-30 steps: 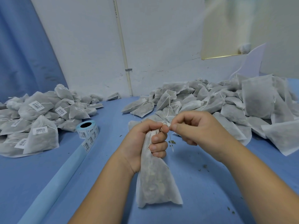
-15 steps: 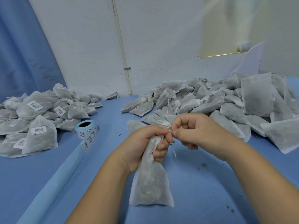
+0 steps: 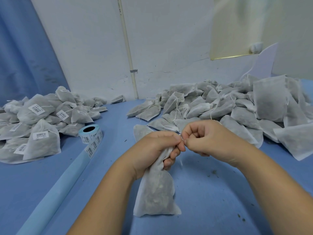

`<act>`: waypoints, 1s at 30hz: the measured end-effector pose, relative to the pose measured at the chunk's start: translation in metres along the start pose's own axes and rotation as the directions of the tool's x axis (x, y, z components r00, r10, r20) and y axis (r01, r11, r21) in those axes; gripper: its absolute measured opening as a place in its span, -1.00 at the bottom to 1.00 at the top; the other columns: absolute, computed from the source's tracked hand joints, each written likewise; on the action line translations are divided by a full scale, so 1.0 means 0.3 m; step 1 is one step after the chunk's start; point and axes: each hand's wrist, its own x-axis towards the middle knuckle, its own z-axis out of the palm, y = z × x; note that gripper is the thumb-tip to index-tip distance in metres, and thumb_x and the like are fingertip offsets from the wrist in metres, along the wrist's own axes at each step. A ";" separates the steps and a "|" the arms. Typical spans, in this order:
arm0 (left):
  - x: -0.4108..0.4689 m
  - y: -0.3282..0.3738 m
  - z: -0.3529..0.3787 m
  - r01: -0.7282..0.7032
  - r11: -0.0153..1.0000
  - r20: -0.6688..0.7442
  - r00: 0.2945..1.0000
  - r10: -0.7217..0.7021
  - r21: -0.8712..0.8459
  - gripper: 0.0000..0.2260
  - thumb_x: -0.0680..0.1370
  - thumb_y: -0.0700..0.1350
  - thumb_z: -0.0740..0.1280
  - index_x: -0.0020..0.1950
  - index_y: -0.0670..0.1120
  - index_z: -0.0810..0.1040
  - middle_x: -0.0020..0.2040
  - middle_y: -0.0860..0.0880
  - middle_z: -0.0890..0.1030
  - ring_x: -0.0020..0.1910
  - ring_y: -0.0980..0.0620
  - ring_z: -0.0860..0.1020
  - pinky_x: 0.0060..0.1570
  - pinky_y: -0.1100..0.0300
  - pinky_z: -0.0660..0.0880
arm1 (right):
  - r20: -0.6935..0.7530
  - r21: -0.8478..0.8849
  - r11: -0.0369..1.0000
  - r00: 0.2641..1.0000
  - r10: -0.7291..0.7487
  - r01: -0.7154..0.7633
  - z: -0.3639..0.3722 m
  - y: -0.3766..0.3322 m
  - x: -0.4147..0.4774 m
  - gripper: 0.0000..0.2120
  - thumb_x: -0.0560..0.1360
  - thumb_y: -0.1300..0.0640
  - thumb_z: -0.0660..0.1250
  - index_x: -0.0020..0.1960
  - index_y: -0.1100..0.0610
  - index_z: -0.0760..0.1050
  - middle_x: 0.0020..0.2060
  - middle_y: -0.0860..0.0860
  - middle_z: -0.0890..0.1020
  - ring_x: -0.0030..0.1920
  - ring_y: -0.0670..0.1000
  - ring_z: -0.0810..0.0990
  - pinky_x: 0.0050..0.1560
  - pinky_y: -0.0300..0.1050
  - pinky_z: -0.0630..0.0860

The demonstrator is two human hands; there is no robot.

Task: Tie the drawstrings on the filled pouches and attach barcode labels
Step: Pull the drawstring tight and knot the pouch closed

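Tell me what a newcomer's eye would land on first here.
At centre, the left hand grips a filled pouch by its neck while the right hand pinches the drawstring at its top. Next come the big heap of unlabelled pouches at the right rear, and the labelled pile at the left with the label roll beside it.

Two bare hands, L hand (image 3: pixel 155 150) & R hand (image 3: pixel 206 139), both on bare forearms, L forearm (image 3: pixel 105 200) & R forearm (image 3: pixel 271 184), bare right to frame's bottom edge. Wrists bare too. L-hand fingernails (image 3: pixel 175 153) look short, trimmed.
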 end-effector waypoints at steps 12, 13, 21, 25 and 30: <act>-0.008 0.008 0.008 0.019 0.997 -0.028 0.999 -0.017 0.071 -0.73 0.59 -0.10 0.27 -0.29 -0.07 0.61 -0.40 -0.03 0.46 -0.50 0.07 0.37 -0.44 0.27 0.36 | 0.041 -0.021 1.000 0.999 0.014 -0.013 0.005 0.002 0.000 -0.92 0.24 0.14 0.28 -0.37 0.01 0.54 -0.48 0.04 0.35 -0.40 0.00 0.25 -0.40 -0.14 0.21; -0.008 0.007 0.008 0.019 0.997 -0.031 0.999 -0.017 0.071 -0.73 0.58 -0.10 0.27 -0.29 -0.07 0.62 -0.39 -0.03 0.46 -0.50 0.07 0.38 -0.44 0.26 0.36 | 0.045 -0.018 1.000 0.999 0.015 -0.014 0.005 0.002 0.000 -0.94 0.24 0.12 0.29 -0.37 0.02 0.53 -0.47 0.04 0.36 -0.40 0.01 0.25 -0.40 -0.14 0.21; -0.005 0.004 0.008 0.049 0.997 -0.082 0.996 -0.044 0.061 -0.70 0.60 -0.13 0.27 -0.29 -0.06 0.65 -0.33 0.00 0.50 -0.51 0.07 0.39 -0.44 0.23 0.34 | 0.094 0.011 0.999 0.995 0.033 -0.034 0.004 -0.007 -0.004 -0.64 0.03 -0.07 0.32 -0.28 0.13 0.49 -0.40 0.10 0.40 -0.41 -0.03 0.27 -0.39 -0.15 0.20; -0.004 0.004 0.008 0.076 0.995 -0.101 0.992 -0.069 0.069 -0.68 0.59 -0.11 0.29 -0.35 -0.02 0.64 -0.34 0.03 0.52 -0.53 0.06 0.39 -0.48 0.26 0.34 | 0.134 0.001 0.999 0.990 0.044 -0.045 -0.003 -0.006 -0.009 -0.76 0.16 0.04 0.37 -0.26 0.16 0.46 -0.53 -0.13 0.44 -0.47 -0.09 0.30 -0.41 -0.21 0.23; -0.002 0.003 0.012 0.084 0.994 -0.113 0.991 -0.077 0.062 -0.83 0.47 -0.05 0.37 -0.32 -0.01 0.62 -0.20 -0.04 0.52 -0.56 0.05 0.39 -0.49 0.26 0.31 | 0.112 0.020 0.998 0.992 0.054 -0.057 -0.006 0.000 -0.008 -0.82 0.24 0.12 0.31 -0.22 0.20 0.47 -0.54 -0.10 0.38 -0.49 -0.09 0.30 -0.42 -0.23 0.22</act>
